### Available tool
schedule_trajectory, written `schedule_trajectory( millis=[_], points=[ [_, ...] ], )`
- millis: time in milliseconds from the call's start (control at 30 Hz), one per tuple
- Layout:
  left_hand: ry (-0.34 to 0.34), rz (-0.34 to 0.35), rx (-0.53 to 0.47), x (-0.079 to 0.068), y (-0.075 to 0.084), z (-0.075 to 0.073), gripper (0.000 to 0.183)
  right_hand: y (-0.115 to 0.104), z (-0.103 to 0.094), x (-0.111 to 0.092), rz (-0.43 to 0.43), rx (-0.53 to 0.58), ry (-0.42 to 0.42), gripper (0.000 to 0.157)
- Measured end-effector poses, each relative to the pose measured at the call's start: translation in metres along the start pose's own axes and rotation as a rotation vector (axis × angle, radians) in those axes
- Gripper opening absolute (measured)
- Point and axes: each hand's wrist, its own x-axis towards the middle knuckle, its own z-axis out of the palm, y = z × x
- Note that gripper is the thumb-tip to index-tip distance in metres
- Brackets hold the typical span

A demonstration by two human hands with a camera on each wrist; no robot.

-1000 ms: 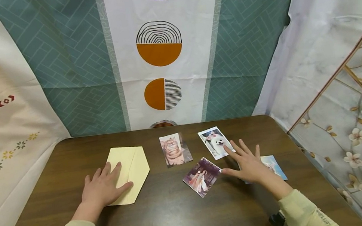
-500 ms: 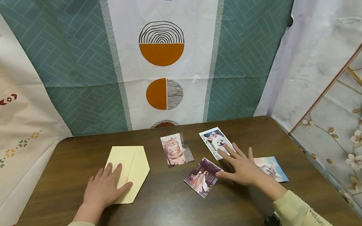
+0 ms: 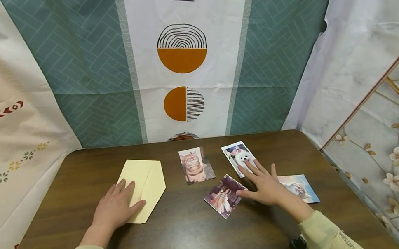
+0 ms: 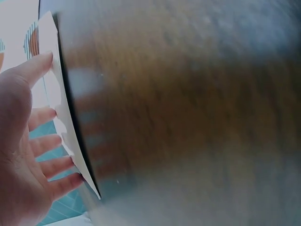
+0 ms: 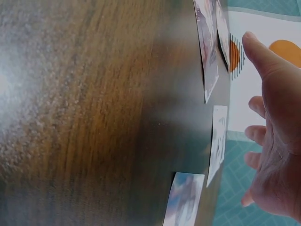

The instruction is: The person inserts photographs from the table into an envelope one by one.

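Blue photo (image 3: 302, 188) less hidden, right hand (image 3: 265, 185) leftward

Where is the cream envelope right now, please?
In the head view, the cream envelope lies at the left of the table, under the left hand and left of the orange-cat photo.

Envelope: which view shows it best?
Head view: it shows the envelope's broad face and most of its outline, with only one side partly covered by the left hand. The left wrist view has it nearly edge-on, a narrow pale strip. The right wrist view doesn't show it.
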Motion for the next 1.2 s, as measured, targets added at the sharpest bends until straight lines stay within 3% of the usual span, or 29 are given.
schedule_trajectory(
  millis=[833, 1200],
  points=[
    [0.036, 0.011, -0.109, 0.0044, -0.0063, -0.003, 0.065, -0.0025, -0.0002, 0.0021, -0.018, -0.004, 0.015, 0.088],
    [0.035, -0.07, -0.063, -0.0003, -0.003, -0.0049, 0.073, -0.0048, -0.0013, 0.0005, -0.015, 0.011, 0.013, 0.087]
  ],
)
